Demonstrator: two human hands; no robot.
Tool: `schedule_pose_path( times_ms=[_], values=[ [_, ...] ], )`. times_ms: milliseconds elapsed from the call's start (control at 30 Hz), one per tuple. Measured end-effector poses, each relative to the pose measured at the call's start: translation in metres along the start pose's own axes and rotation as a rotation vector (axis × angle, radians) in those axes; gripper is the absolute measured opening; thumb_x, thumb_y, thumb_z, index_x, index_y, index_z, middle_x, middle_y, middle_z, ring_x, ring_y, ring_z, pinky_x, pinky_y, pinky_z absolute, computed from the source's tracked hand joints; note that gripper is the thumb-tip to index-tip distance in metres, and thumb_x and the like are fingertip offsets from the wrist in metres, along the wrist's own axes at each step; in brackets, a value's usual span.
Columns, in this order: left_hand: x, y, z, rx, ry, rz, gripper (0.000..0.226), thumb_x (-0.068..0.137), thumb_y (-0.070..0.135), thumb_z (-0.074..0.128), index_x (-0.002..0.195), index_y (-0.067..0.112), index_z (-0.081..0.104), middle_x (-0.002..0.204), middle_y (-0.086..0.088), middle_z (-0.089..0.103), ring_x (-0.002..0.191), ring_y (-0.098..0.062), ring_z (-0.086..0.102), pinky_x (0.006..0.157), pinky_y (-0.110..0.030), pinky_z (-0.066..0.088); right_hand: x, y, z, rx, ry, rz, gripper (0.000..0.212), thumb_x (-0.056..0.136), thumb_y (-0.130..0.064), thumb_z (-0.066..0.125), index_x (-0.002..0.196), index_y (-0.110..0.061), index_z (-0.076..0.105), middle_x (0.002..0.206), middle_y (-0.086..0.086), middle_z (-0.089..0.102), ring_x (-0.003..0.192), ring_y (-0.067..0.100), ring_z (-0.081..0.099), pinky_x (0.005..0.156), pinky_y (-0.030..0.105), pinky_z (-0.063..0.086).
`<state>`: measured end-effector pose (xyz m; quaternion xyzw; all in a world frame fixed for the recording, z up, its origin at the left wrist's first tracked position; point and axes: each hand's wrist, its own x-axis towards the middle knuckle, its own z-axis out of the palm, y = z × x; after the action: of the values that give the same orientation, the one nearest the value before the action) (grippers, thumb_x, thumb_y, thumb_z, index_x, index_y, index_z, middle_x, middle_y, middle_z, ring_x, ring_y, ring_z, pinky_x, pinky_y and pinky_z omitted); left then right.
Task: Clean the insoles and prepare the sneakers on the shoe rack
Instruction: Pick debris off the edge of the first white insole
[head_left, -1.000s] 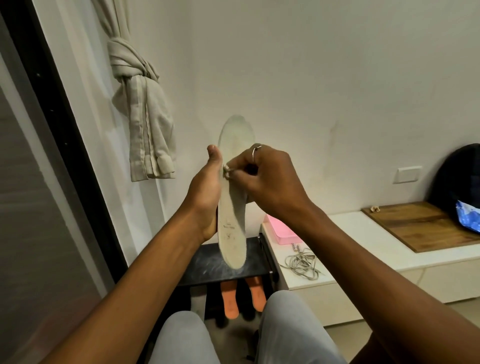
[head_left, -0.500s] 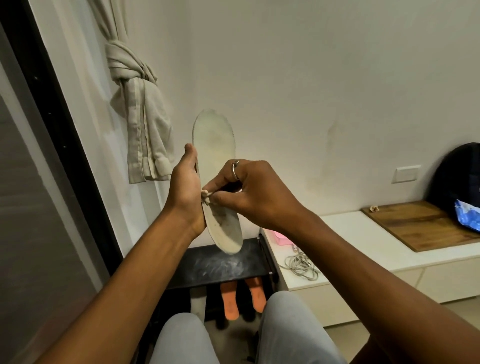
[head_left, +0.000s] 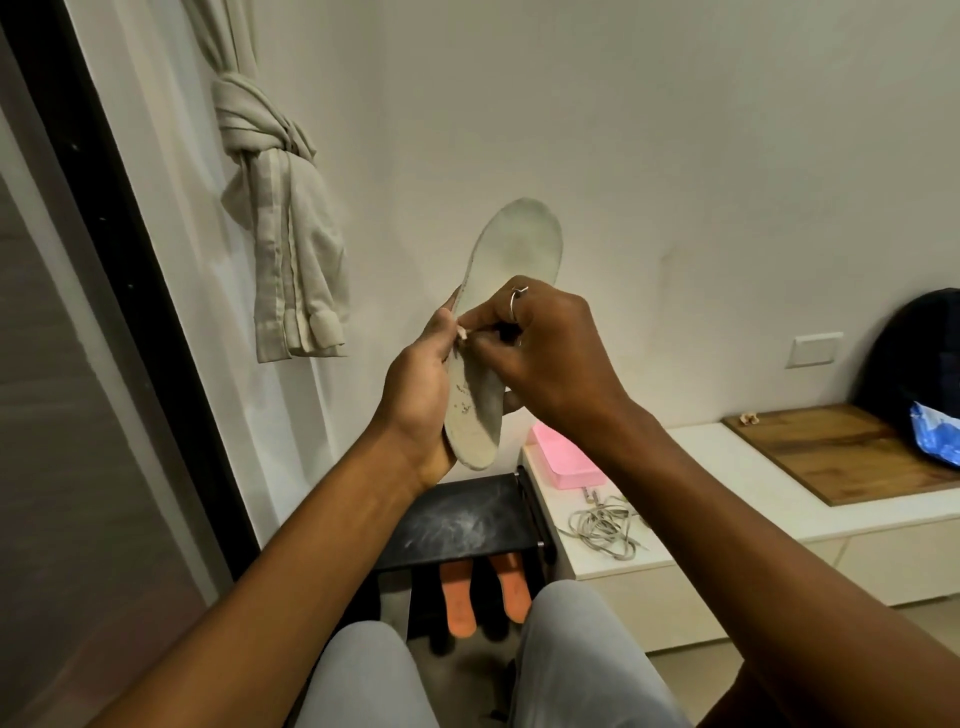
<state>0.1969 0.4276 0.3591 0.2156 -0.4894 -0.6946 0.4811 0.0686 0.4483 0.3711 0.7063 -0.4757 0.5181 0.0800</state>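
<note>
While inside shoe rack (head_left: 457, 525), orange insoles (head_left: 460, 597).

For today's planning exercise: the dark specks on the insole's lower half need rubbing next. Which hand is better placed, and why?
Right. The right hand pinches a small pale scrap against the insole just above the specks, while the left hand grips the insole, holding it upright.

A low white surface (head_left: 727, 467) runs along the wall. On its right part lies a wooden board (head_left: 841, 452) carrying a black bag (head_left: 914, 358), with crumpled blue plastic (head_left: 935, 434) against the bag. A pink box (head_left: 563, 457) sits at the surface's left end. A white wall plate (head_left: 816, 349) is set above the surface. Well left of the surface hangs a knotted beige curtain (head_left: 270, 140).
</note>
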Motion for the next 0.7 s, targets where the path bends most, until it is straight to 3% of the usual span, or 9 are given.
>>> schedule_pose_path(
  times_ms=[133, 233, 367, 533, 600, 700],
  values=[
    [0.000, -0.004, 0.004, 0.101, -0.051, 0.069, 0.043, 0.112, 0.038, 0.023, 0.138, 0.031, 0.056, 0.122, -0.003, 0.073, 0.107, -0.025, 0.072, 0.091, -0.053, 0.058, 0.009, 0.007, -0.009, -0.220, 0.085, -0.018, 0.010, 0.090, -0.006, 0.072, 0.097, -0.006, 0.079, 0.095, 0.005, 0.069, 0.077, 0.018, 0.065, 0.071, 0.024, 0.054],
    [0.003, -0.007, 0.004, 0.138, -0.050, 0.152, 0.044, 0.112, 0.035, 0.021, 0.147, 0.033, 0.048, 0.129, 0.000, 0.070, 0.110, -0.023, 0.071, 0.093, -0.051, 0.058, 0.011, 0.008, -0.018, -0.312, -0.025, -0.016, 0.012, 0.090, -0.004, 0.070, 0.098, -0.006, 0.079, 0.096, 0.006, 0.069, 0.081, 0.022, 0.066, 0.074, 0.029, 0.056],
    [0.008, -0.007, -0.002, 0.089, -0.009, 0.199, 0.045, 0.112, 0.034, 0.022, 0.149, 0.031, 0.047, 0.136, -0.003, 0.065, 0.122, -0.024, 0.065, 0.104, -0.048, 0.052, 0.006, -0.005, -0.017, -0.240, -0.286, 0.001, 0.013, 0.088, -0.013, 0.075, 0.101, -0.012, 0.080, 0.091, -0.005, 0.066, 0.078, 0.007, 0.062, 0.070, 0.014, 0.049],
    [0.011, 0.000, -0.009, -0.048, 0.056, 0.148, 0.045, 0.111, 0.038, 0.026, 0.145, 0.028, 0.053, 0.139, -0.005, 0.063, 0.126, -0.026, 0.062, 0.102, -0.045, 0.054, 0.003, -0.012, -0.012, -0.093, -0.396, 0.061, 0.013, 0.087, -0.012, 0.078, 0.100, -0.013, 0.080, 0.092, -0.004, 0.074, 0.078, 0.006, 0.068, 0.076, 0.017, 0.058],
    [0.010, 0.002, -0.007, -0.063, 0.056, 0.135, 0.046, 0.111, 0.038, 0.026, 0.144, 0.024, 0.054, 0.136, -0.007, 0.065, 0.122, -0.026, 0.065, 0.098, -0.041, 0.056, 0.004, -0.009, -0.014, -0.032, -0.381, 0.118, 0.011, 0.087, -0.012, 0.078, 0.098, -0.013, 0.080, 0.090, -0.006, 0.073, 0.077, 0.006, 0.068, 0.075, 0.016, 0.057],
    [0.006, 0.001, -0.003, -0.064, 0.076, 0.092, 0.047, 0.110, 0.039, 0.028, 0.141, 0.018, 0.056, 0.129, -0.013, 0.069, 0.119, -0.027, 0.067, 0.097, -0.038, 0.057, 0.003, -0.004, -0.009, -0.047, -0.179, 0.132, 0.008, 0.089, -0.013, 0.077, 0.096, -0.012, 0.080, 0.091, -0.001, 0.073, 0.078, 0.009, 0.069, 0.073, 0.024, 0.060]
  ],
)
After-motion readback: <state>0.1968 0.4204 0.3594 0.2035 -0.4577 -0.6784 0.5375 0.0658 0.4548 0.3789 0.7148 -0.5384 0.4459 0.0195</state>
